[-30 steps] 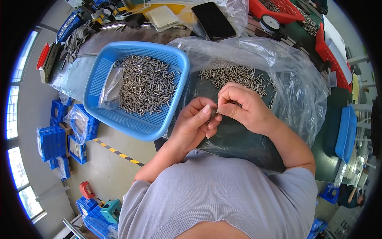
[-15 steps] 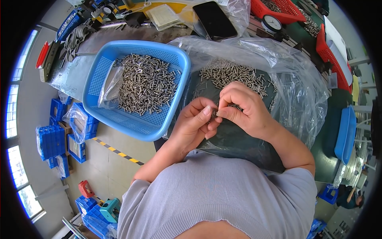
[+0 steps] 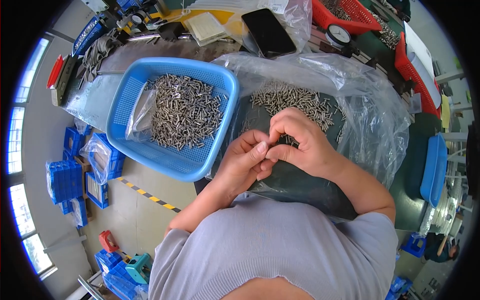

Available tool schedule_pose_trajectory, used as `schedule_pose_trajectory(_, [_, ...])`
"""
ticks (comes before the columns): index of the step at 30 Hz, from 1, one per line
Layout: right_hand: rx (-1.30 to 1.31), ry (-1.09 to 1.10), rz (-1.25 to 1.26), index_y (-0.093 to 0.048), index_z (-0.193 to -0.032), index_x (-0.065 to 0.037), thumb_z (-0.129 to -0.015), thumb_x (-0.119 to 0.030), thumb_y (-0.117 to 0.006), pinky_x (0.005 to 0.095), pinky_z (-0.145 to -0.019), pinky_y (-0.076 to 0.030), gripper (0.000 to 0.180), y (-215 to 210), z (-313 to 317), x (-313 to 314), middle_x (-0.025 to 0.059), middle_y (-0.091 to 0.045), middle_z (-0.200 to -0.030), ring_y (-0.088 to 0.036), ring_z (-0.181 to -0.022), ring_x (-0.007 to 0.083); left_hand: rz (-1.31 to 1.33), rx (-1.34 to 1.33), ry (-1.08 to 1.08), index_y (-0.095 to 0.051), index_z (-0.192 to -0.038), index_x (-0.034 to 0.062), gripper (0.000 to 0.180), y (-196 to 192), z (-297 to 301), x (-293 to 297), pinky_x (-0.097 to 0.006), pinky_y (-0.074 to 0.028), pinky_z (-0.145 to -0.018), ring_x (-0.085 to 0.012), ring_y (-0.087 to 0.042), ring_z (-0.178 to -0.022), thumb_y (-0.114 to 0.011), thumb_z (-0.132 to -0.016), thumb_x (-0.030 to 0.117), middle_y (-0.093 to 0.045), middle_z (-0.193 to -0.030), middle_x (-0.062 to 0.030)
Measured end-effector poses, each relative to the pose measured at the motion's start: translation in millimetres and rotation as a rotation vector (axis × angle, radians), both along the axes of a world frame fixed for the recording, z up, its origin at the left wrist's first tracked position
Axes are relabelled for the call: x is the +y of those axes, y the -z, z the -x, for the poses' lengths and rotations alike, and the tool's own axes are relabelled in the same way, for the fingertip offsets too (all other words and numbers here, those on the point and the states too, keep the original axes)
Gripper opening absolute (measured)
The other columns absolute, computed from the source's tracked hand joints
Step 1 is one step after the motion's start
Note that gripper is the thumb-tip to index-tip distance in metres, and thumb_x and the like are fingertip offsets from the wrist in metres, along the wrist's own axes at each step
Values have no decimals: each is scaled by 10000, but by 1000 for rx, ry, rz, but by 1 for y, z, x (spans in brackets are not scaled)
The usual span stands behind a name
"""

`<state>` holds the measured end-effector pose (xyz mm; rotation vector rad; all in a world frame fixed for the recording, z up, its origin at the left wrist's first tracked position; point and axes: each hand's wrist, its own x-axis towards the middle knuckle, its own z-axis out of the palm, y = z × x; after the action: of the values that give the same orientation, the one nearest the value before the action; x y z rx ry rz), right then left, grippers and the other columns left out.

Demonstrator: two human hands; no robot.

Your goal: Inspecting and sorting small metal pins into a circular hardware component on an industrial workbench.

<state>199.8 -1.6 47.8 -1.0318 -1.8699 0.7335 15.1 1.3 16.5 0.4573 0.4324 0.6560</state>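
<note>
Two hands (image 3: 244, 161) (image 3: 306, 149), one phone (image 3: 268, 32), one large blue basket (image 3: 172, 159).

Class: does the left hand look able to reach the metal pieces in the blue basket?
Probably yes: the left hand is near the open blue basket, with only its rim before the metal pieces, though the fingers appear to touch the right hand.

A basket (image 3: 172, 63) with parts (image 3: 185, 115) in it stands left of the loose pile (image 3: 295, 102), a phone (image 3: 268, 32) behind the pile.
</note>
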Motion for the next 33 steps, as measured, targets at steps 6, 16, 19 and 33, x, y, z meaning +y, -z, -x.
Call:
schedule_pose_trajectory(6, [-35,-75,-97,-577,-826,-80,-704,-183,-769,327,-716,-430,250,-1,0,-3,50,-544,-864,-525,-801,224,-3,-21,69,-543,-976,55,287,4,2,-1,-204,-301,-488,-77,-427,-591,-634,-884,312,-542,-772,-38])
schedule_pose_trajectory(16, [-175,-53,-100,-581,-805,-80,-665,-177,-767,356,-684,-434,252,-10,-12,-4,47,-563,-832,-531,-765,248,-33,-11,-62,-530,-1042,56,240,6,-1,-6,-238,-380,-580,-106,-489,-704,-561,-934,268,-573,-877,-47])
schedule_pose_trajectory(19, [-388,-48,-7,-616,-827,-90,-647,-171,-760,369,-716,-454,244,-20,-24,-5,54,-571,-823,-554,-806,253,-39,-8,-90,-526,-1015,62,223,3,0,-7,-233,-368,-566,-104,-455,-710,-559,-933,267,-559,-924,-68])
schedule_pose_trajectory(33, [-504,89,-155,-572,-779,-55,-687,-83,-695,393,-682,-454,156,16,-33,14,80,-540,-781,-540,-798,292,-24,-89,-80,-518,-1057,72,183,8,0,-1,-213,-368,-553,-118,-440,-725,-511,-955,224,-523,-962,-111])
